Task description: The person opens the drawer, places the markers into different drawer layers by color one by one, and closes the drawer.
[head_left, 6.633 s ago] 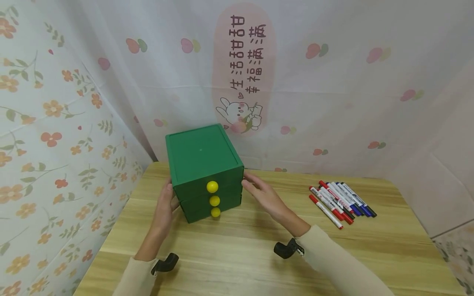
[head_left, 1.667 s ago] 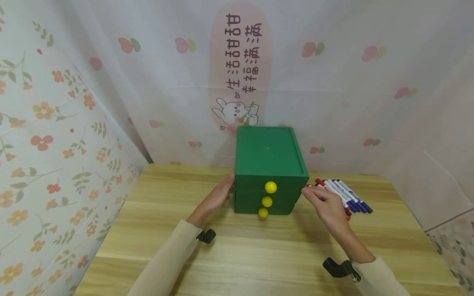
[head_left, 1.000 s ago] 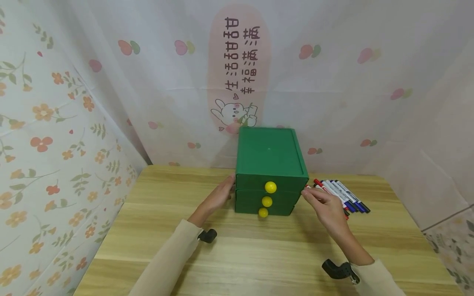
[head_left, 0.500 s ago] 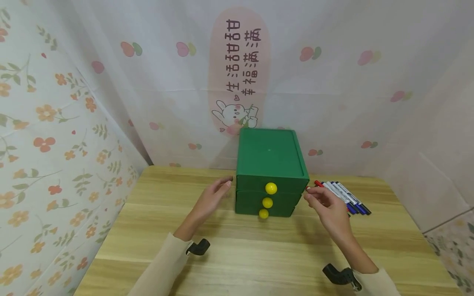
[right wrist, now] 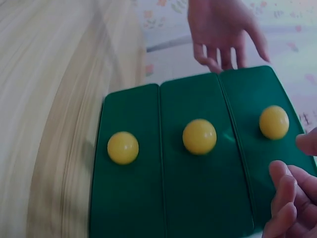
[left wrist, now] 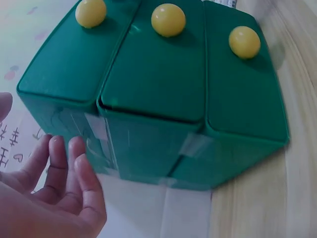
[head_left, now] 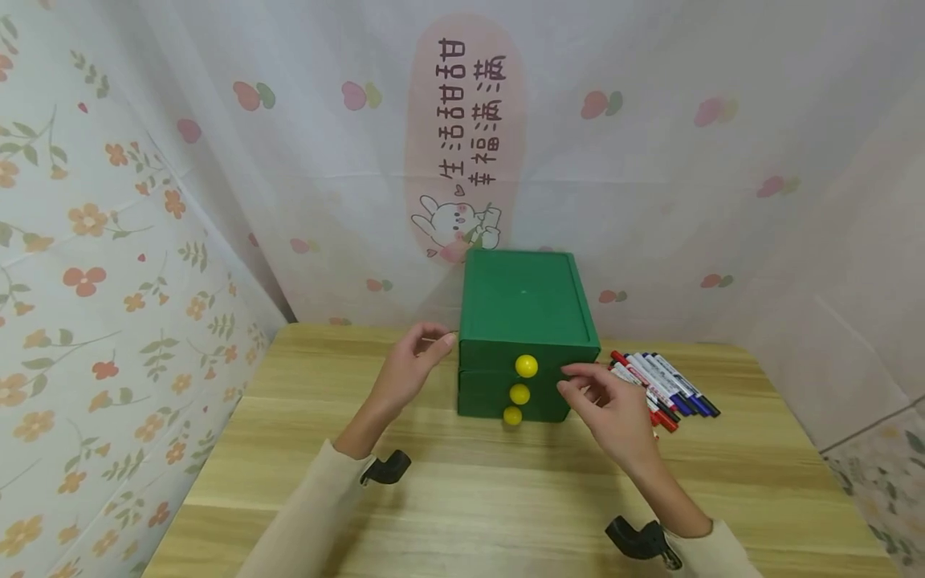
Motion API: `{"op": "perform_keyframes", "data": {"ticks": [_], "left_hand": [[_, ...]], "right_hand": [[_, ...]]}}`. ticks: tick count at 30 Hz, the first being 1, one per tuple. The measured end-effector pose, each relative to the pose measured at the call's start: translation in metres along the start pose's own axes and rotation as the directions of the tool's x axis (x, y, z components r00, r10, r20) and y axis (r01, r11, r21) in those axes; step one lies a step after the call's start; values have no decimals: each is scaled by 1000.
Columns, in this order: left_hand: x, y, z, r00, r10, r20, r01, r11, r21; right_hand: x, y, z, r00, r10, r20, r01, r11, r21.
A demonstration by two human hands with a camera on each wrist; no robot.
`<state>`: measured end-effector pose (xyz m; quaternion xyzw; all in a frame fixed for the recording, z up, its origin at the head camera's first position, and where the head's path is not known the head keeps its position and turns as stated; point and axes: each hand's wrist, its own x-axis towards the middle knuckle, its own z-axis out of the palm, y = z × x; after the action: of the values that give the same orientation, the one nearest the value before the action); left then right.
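A green drawer cabinet (head_left: 523, 297) with three stacked drawers stands on the table, its front facing me. Each drawer has a round yellow knob: the top knob (head_left: 527, 366), the middle knob (head_left: 519, 394) and the bottom knob (head_left: 512, 415). My left hand (head_left: 401, 373) hovers by the cabinet's left side; in the left wrist view its fingers (left wrist: 59, 168) are loosely bent, apart from the green wall. In front of the top drawer's right part is my right hand (head_left: 614, 417), fingers (right wrist: 285, 191) loosely bent, holding nothing, to the right of the knobs.
Several whiteboard markers (head_left: 668, 384) with red, blue and black caps lie in a pile right of the cabinet, partly behind my right hand. A printed curtain (head_left: 650, 201) hangs behind the wooden table (head_left: 462, 498), and a floral cloth (head_left: 130, 321) hangs at the left.
The cabinet has moved right from the table's left part and turned to face me squarely. Lately my left hand drew off its side, and my right hand moved left, before its front.
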<state>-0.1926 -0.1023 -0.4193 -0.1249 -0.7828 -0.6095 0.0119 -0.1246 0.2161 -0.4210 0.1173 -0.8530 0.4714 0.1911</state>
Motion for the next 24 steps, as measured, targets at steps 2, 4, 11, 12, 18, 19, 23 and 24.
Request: {"op": "perform_keyframes", "data": {"ticks": [2, 4, 11, 12, 18, 19, 23, 24], "left_hand": [[2, 2, 3, 1000, 16, -22, -17, 1000, -12], [3, 4, 6, 998, 33, -44, -34, 999, -23], [7, 8, 13, 995, 47, -88, -50, 998, -32], [7, 8, 14, 995, 46, -89, -49, 998, -37], [10, 9, 16, 995, 44, -92, -52, 995, -87], [11, 9, 17, 995, 45, -90, -53, 994, -98], [12, 9, 18, 995, 55, -86, -65, 990, -122], [13, 9, 19, 995, 59, -85, -69, 990, -123]], "right_hand": [[3, -3, 7, 1000, -5, 16, 5, 1000, 0], [5, -5, 12, 1000, 3, 28, -2, 1000, -2], [11, -13, 25, 996, 72, 51, -73, 997, 8], [11, -13, 26, 996, 79, 46, -79, 997, 12], [14, -15, 32, 997, 76, 18, -76, 997, -1], [14, -15, 33, 997, 76, 15, -76, 997, -7], [16, -19, 35, 997, 83, 0, -83, 996, -34], [17, -20, 36, 997, 81, -4, -81, 996, -45]]}}
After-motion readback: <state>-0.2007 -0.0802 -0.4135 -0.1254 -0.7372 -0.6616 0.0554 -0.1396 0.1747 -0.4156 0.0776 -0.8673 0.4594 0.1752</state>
